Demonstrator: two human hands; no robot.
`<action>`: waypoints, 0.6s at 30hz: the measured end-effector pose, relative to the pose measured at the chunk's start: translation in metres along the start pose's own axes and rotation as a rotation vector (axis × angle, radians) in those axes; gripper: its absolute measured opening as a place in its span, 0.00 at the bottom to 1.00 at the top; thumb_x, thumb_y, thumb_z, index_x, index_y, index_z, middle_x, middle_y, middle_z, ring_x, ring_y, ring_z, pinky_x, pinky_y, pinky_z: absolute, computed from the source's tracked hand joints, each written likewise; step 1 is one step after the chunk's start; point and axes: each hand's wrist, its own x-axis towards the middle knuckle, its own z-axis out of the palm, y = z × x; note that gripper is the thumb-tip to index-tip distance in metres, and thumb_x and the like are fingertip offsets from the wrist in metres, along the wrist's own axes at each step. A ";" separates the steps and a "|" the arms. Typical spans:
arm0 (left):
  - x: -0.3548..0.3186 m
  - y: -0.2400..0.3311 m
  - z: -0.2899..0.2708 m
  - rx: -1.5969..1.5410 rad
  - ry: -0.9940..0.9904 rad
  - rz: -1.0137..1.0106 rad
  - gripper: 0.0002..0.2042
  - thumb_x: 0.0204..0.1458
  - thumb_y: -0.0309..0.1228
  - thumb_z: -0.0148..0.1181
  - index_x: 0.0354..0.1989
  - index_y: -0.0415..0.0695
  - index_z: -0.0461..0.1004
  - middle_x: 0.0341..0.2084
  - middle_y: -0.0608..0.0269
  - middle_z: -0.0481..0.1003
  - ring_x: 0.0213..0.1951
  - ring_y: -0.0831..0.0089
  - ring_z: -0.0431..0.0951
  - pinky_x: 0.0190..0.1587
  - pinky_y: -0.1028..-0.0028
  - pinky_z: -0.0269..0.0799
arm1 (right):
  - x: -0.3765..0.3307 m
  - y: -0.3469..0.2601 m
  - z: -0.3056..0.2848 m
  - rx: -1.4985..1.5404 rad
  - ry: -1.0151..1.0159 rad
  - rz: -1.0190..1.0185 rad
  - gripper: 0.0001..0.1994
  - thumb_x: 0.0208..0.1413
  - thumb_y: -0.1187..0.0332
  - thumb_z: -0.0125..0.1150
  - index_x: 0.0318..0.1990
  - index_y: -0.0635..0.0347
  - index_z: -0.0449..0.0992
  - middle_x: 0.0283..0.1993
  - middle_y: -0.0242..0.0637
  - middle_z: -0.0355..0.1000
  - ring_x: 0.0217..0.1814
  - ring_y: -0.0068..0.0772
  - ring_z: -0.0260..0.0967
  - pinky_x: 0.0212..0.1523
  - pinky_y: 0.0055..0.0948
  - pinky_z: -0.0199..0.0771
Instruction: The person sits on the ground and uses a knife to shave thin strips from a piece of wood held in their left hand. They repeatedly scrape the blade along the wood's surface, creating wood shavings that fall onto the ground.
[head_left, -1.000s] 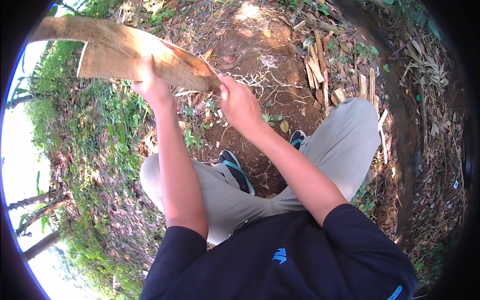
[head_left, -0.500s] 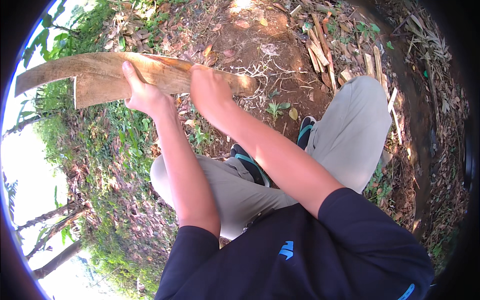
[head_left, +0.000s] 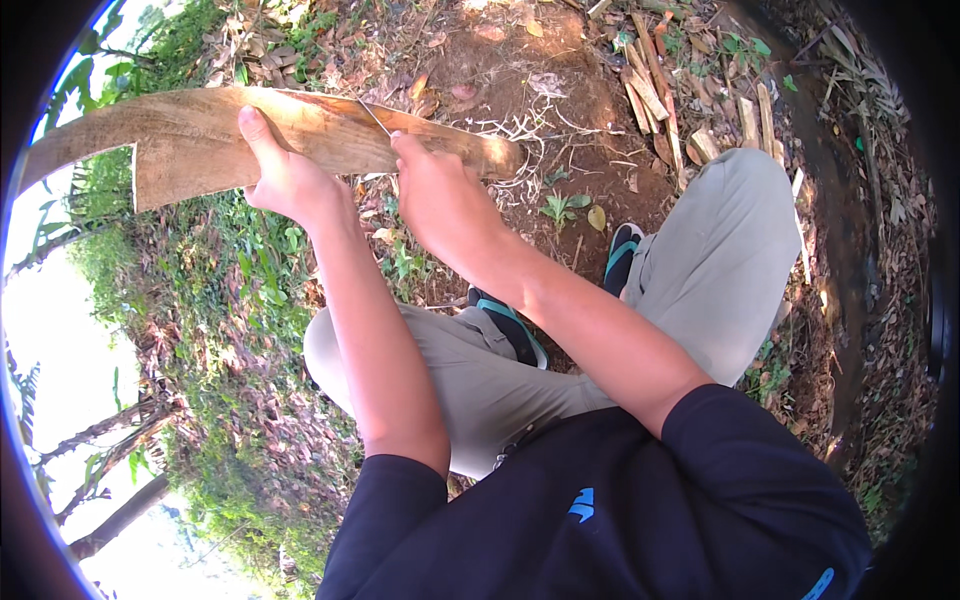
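A long, flat piece of wood [head_left: 200, 150] stretches across the upper left, with a square notch cut near its left end and a narrow tip at its right. My left hand [head_left: 298, 185] grips its lower edge, the thumb lying over the face and the other fingers hidden behind. My right hand [head_left: 450, 205] is closed round a knife [head_left: 375, 117]. Only the thin blade shows, slanting up and left across the wood's upper edge; the handle is hidden in the fist. Pale curled shavings [head_left: 520, 130] lie on the ground around the wood's narrow tip.
My bent knees [head_left: 715, 230] and sandalled feet [head_left: 515, 325] are below the wood. Split wood pieces [head_left: 650, 95] lie at the upper right on brown soil [head_left: 480, 65]. Leaf litter and green plants [head_left: 240, 260] cover the slope to the left.
My right hand has shifted slightly right and down and turned, so the blade now shows above the fist. The wood and my left hand have moved slightly up.
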 end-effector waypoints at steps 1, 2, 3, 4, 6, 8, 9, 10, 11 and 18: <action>0.001 0.001 0.000 0.007 0.006 0.000 0.23 0.53 0.35 0.67 0.51 0.31 0.69 0.45 0.55 0.75 0.42 0.68 0.78 0.44 0.65 0.79 | 0.001 -0.003 -0.001 -0.033 -0.020 -0.007 0.16 0.61 0.72 0.47 0.55 0.66 0.69 0.32 0.60 0.75 0.35 0.64 0.75 0.37 0.54 0.76; 0.001 0.001 -0.002 0.018 0.014 0.002 0.23 0.54 0.35 0.66 0.50 0.31 0.69 0.45 0.55 0.75 0.41 0.68 0.78 0.44 0.65 0.79 | 0.003 -0.007 -0.003 -0.064 -0.045 -0.015 0.16 0.60 0.73 0.48 0.55 0.68 0.69 0.31 0.61 0.75 0.35 0.63 0.76 0.37 0.53 0.77; 0.004 0.000 -0.006 0.023 0.008 0.001 0.24 0.53 0.35 0.67 0.51 0.30 0.68 0.45 0.54 0.74 0.41 0.67 0.78 0.43 0.65 0.80 | 0.005 -0.009 -0.002 -0.094 -0.071 -0.023 0.17 0.59 0.74 0.48 0.55 0.69 0.68 0.31 0.61 0.76 0.36 0.62 0.76 0.36 0.52 0.78; 0.008 -0.002 -0.009 0.029 0.002 0.000 0.26 0.52 0.36 0.68 0.52 0.29 0.66 0.46 0.52 0.74 0.40 0.66 0.78 0.42 0.66 0.81 | 0.007 -0.011 0.004 -0.140 -0.057 -0.031 0.17 0.58 0.75 0.48 0.54 0.71 0.68 0.31 0.61 0.76 0.36 0.60 0.77 0.35 0.50 0.78; 0.020 -0.006 -0.016 0.013 -0.030 0.009 0.29 0.51 0.36 0.69 0.53 0.27 0.63 0.46 0.50 0.74 0.39 0.65 0.78 0.41 0.66 0.81 | 0.013 -0.021 0.015 -0.235 -0.017 -0.052 0.16 0.57 0.77 0.49 0.52 0.74 0.68 0.30 0.60 0.76 0.35 0.56 0.79 0.33 0.47 0.80; 0.032 -0.012 -0.028 -0.024 -0.076 0.023 0.31 0.51 0.36 0.69 0.54 0.27 0.59 0.46 0.48 0.73 0.38 0.65 0.78 0.40 0.67 0.82 | 0.023 -0.029 0.027 -0.299 -0.023 -0.046 0.12 0.57 0.78 0.48 0.47 0.75 0.71 0.32 0.58 0.77 0.36 0.52 0.79 0.33 0.42 0.82; 0.029 -0.013 -0.025 -0.036 -0.057 0.020 0.32 0.51 0.36 0.69 0.55 0.27 0.58 0.46 0.48 0.73 0.38 0.66 0.78 0.40 0.67 0.82 | 0.035 -0.026 0.035 -0.344 -0.027 -0.024 0.12 0.57 0.78 0.48 0.46 0.74 0.72 0.33 0.58 0.77 0.37 0.51 0.79 0.35 0.42 0.82; 0.025 -0.013 -0.022 -0.049 -0.039 0.017 0.33 0.51 0.35 0.69 0.55 0.27 0.57 0.46 0.49 0.73 0.39 0.66 0.78 0.40 0.67 0.82 | 0.047 -0.019 0.040 -0.389 -0.030 -0.002 0.11 0.57 0.78 0.48 0.44 0.73 0.72 0.34 0.57 0.77 0.39 0.51 0.79 0.36 0.42 0.82; 0.022 -0.011 -0.023 -0.055 -0.016 0.019 0.34 0.51 0.35 0.70 0.55 0.27 0.56 0.46 0.49 0.73 0.39 0.66 0.78 0.40 0.67 0.82 | 0.057 -0.007 0.038 -0.377 -0.065 0.007 0.11 0.57 0.78 0.48 0.45 0.73 0.73 0.35 0.57 0.77 0.40 0.51 0.79 0.38 0.42 0.81; 0.018 -0.010 -0.023 0.037 -0.098 0.067 0.33 0.50 0.37 0.70 0.55 0.28 0.58 0.47 0.50 0.72 0.40 0.65 0.78 0.42 0.66 0.82 | 0.037 0.055 0.014 -0.032 -0.050 0.104 0.14 0.60 0.73 0.49 0.51 0.66 0.74 0.39 0.61 0.76 0.44 0.57 0.76 0.45 0.47 0.77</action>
